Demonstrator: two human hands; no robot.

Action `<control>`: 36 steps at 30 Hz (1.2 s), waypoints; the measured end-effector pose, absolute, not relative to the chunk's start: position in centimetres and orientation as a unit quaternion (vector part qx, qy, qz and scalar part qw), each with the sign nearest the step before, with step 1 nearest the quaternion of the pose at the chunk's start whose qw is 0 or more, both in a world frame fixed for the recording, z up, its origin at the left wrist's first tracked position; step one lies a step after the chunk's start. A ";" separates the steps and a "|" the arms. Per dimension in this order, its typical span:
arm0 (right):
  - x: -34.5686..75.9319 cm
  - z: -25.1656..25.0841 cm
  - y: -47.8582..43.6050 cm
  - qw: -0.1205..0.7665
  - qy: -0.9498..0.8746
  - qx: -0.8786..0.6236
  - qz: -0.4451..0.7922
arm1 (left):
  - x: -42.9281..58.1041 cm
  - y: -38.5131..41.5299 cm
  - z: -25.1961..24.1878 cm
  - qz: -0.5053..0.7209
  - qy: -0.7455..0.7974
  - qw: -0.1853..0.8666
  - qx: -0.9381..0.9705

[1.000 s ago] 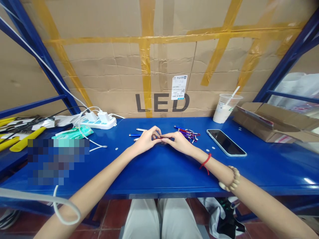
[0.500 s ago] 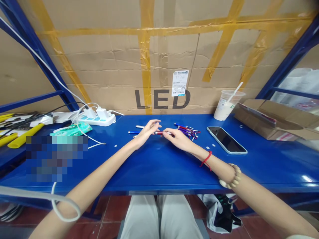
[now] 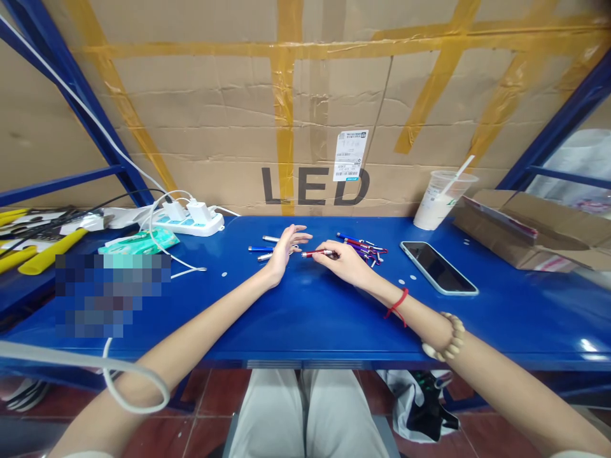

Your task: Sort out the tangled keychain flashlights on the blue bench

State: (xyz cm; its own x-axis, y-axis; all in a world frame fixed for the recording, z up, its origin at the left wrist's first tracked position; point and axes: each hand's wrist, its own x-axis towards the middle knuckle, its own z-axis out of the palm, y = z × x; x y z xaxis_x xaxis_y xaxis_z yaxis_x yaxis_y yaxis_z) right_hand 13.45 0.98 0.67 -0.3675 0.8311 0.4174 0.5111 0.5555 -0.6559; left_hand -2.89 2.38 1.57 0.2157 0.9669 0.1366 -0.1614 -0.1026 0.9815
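Between the thumb and fingers of my right hand (image 3: pixel 344 262) is a slim red metal keychain flashlight (image 3: pixel 310 254), its silver end pointing left. My left hand (image 3: pixel 283 256) stands on edge just left of it, fingers apart and holding nothing. Behind and beside my left hand lie several similar flashlights, among them a blue one (image 3: pixel 260 249) and a silver one (image 3: pixel 270 239), partly covered by the hand. A loose pile of red, blue and purple flashlights (image 3: pixel 365 245) with small clips lies beyond my right hand, which hides some of it.
On the blue table (image 3: pixel 305 318), a phone (image 3: pixel 438 268), a drink cup with a straw (image 3: pixel 436 207) and an open cardboard box (image 3: pixel 520 235) are to the right. A power strip (image 3: pixel 200 224), a green packet (image 3: pixel 138 242) and white cables are at left. A large carton (image 3: pixel 214 127) stands behind.
My left hand has turned more upright with its fingers extended. The right hand still pinches the red flashlight, and more of its left end shows. The view has shifted slightly.
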 end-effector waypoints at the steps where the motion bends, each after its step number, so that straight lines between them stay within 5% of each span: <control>1: 13.4 0.7 0.9 0.372 -0.800 -0.422 0.209 | -2.8 2.3 1.5 0.503 0.372 0.559 0.544; 36: 13.1 1.0 0.6 0.372 -0.797 -0.437 0.189 | -2.8 2.4 1.7 0.510 0.360 0.561 0.543</control>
State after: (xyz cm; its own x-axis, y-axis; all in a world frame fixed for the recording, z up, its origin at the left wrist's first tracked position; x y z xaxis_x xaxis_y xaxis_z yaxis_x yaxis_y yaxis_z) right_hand 13.13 0.59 1.02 -0.3409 0.8368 0.4284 0.5555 0.5470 -0.6263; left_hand -2.82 2.37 1.68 0.2209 0.9638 0.1494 -0.1803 -0.1101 0.9774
